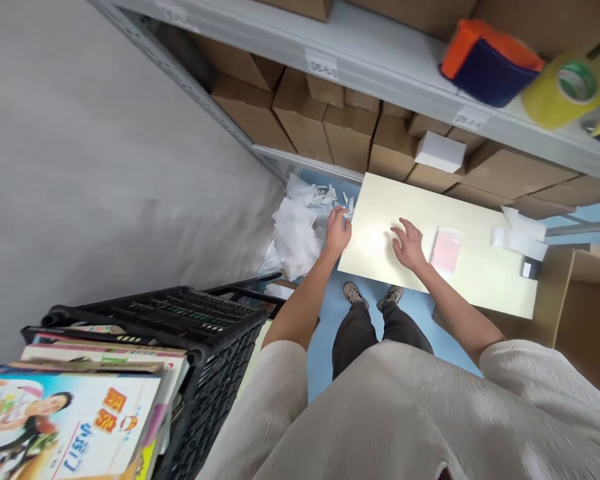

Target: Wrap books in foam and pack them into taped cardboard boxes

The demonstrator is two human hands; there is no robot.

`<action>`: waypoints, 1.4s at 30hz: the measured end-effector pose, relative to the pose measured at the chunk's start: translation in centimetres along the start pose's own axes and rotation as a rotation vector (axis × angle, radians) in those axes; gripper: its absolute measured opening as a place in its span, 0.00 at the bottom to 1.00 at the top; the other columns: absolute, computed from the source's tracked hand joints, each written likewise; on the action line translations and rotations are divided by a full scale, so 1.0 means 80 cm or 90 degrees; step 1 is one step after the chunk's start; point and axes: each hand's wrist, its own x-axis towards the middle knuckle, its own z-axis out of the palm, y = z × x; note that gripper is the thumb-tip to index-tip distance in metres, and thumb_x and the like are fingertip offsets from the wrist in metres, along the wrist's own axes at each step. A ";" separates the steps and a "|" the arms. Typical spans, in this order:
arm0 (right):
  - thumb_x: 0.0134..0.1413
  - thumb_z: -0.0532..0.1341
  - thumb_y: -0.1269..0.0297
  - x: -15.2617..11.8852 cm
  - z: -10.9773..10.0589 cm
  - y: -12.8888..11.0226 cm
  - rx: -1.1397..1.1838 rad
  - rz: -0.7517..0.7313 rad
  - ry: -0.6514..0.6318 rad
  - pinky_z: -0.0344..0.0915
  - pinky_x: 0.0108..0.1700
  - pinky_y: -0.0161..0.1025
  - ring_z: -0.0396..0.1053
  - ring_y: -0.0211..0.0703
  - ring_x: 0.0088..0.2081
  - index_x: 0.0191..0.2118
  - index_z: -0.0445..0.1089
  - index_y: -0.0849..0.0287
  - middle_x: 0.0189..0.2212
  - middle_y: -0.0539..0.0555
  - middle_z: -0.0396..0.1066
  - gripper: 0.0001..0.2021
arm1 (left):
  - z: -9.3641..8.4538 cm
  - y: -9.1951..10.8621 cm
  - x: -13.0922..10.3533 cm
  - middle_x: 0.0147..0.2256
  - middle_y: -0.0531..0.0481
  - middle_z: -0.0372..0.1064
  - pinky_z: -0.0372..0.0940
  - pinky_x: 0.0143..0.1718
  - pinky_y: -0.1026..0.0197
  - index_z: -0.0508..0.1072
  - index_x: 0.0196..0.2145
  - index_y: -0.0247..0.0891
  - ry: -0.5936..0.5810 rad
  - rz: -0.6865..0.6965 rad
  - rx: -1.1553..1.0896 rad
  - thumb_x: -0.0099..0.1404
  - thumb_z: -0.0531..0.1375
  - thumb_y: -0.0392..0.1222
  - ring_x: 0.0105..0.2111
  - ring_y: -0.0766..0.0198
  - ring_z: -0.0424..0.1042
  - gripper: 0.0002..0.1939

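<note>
A pale yellow tabletop (405, 200) lies below me in the head view. My left hand (338, 232) is at its left edge, fingers apart and bent, holding nothing. Over the middle of the tabletop is my right hand (408, 244), empty, with its fingers spread and curved. A pink-and-white flat item (446, 251) lies just right of my right hand, not touched by it. White paper pieces (519, 233) and a small dark item with a white label (531, 268) are at the tabletop's right end.
Crumpled white sheets (297, 233) lie left of the table. A black crate (220, 373) and stacked magazines (70, 420) fill the lower left. An open cardboard box (563, 293) stands right. Ahead, a metal shelf (390, 87) holds cartons, a tape roll (565, 90) and an orange-and-blue object (493, 63).
</note>
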 end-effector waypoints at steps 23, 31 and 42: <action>0.61 0.56 0.55 -0.146 0.007 0.202 0.306 0.475 0.165 0.76 0.55 0.59 0.76 0.58 0.48 0.66 0.69 0.63 0.52 0.67 0.77 0.30 | 0.233 0.209 -0.090 0.61 0.37 0.76 0.71 0.64 0.46 0.73 0.65 0.38 -0.371 0.121 -0.013 0.72 0.59 0.33 0.59 0.48 0.77 0.25; 0.62 0.58 0.51 -0.124 -0.028 0.171 0.498 0.480 0.242 0.77 0.50 0.52 0.76 0.52 0.43 0.60 0.72 0.57 0.43 0.58 0.78 0.25 | 0.222 0.209 -0.089 0.60 0.38 0.77 0.71 0.63 0.49 0.75 0.61 0.38 -0.373 0.075 -0.042 0.74 0.59 0.35 0.59 0.50 0.78 0.19; 0.61 0.61 0.49 -0.095 -0.024 0.123 0.602 0.413 0.157 0.74 0.56 0.52 0.77 0.50 0.45 0.54 0.74 0.53 0.44 0.56 0.80 0.21 | 0.165 0.175 -0.064 0.52 0.41 0.79 0.72 0.56 0.52 0.74 0.55 0.42 -0.125 -0.110 -0.116 0.80 0.53 0.39 0.50 0.54 0.79 0.13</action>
